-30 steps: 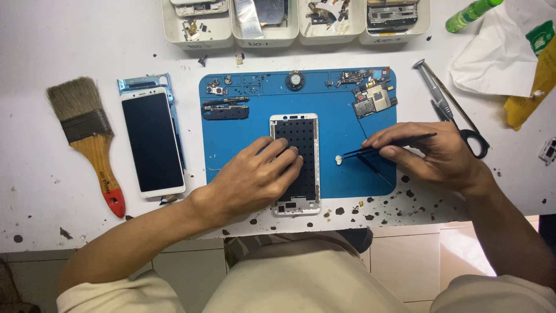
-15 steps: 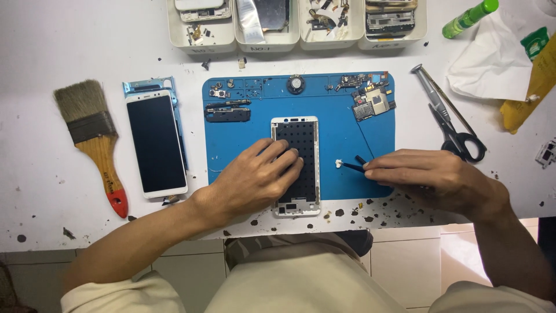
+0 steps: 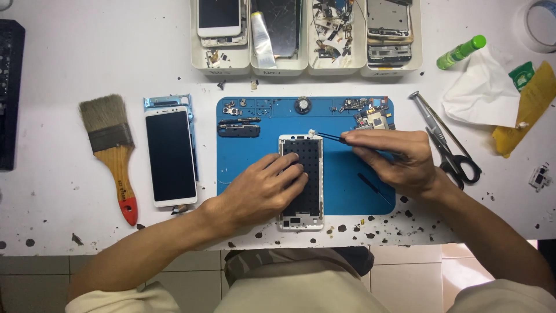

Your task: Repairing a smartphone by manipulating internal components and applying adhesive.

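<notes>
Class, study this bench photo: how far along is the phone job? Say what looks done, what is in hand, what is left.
Done: the white phone frame lies stripped on the blue mat, with removed boards at the mat's top edge. In hand: the left hand steadies the frame while the right hand brings tweezers with a small white part to its top corner. Left: the screen panel lies apart, unfitted.

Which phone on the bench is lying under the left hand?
The white-framed phone chassis on the blue mat, under the left hand; the black-screened white phone lies untouched.
</notes>
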